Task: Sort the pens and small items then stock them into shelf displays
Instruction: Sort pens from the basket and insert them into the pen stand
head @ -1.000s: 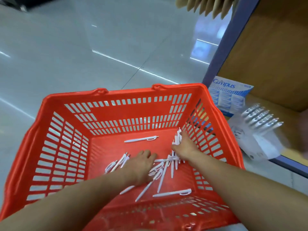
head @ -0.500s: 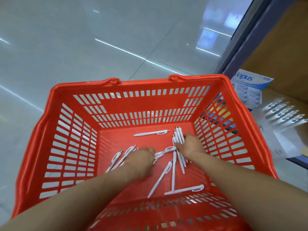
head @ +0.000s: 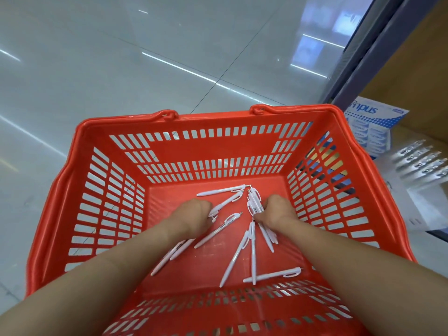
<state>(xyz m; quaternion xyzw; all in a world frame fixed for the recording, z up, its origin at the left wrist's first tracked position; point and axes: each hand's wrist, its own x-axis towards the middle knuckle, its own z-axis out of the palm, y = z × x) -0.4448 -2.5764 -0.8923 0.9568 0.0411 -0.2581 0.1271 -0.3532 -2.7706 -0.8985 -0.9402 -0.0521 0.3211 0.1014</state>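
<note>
White plastic pens (head: 255, 205) bunched in right hand (head: 276, 210) fingers; loose pen (head: 226, 202) slants off left hand (head: 194, 213) fingers, grip unclear.

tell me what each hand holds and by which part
Right hand grips a bundle of white pens around mid-barrel. Left hand pinches a single pen by its tip end.
</note>
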